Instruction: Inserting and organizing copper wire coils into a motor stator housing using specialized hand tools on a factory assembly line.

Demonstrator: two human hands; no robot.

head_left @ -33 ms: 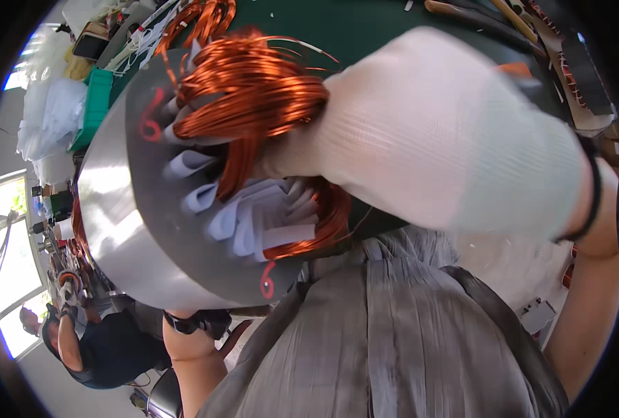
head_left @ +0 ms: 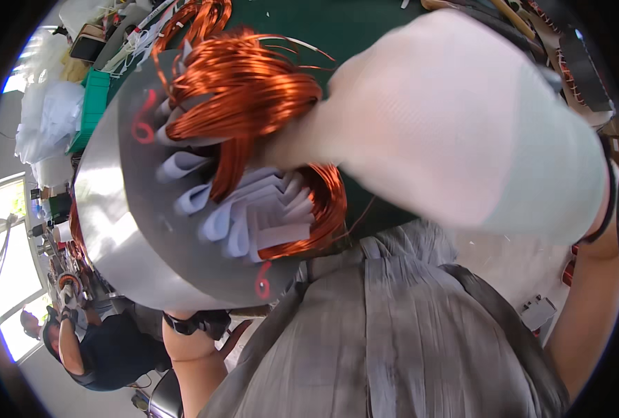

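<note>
A heavy round steel stator core (head_left: 104, 202), grey with red hand-drawn marks, tilts in front of me. A thick bundle of copper wire (head_left: 254, 80) bulges from its upper slots. Folded white paper slot liners (head_left: 229, 223) stick out below that, and a second copper coil (head_left: 334, 202) curves beside them. My right hand (head_left: 421, 125), in a white glove, reaches in from the right against the copper bundle; its fingers are blurred and hidden behind the wire. Of my left arm, only the forearm (head_left: 191, 359) with a black wristband shows; the hand is hidden behind the core.
The bench has a dark green top (head_left: 309, 17). More copper coils (head_left: 208, 17) lie at its far left, near a green bin (head_left: 93, 108) and plastic bags (head_left: 45, 118). Long-handled tools (head_left: 515, 17) lie far right. Another person (head_left: 111, 348) works at lower left.
The stator core and its wire have shifted slightly to the left. My gloved right hand's wrist has moved a little to the right.
</note>
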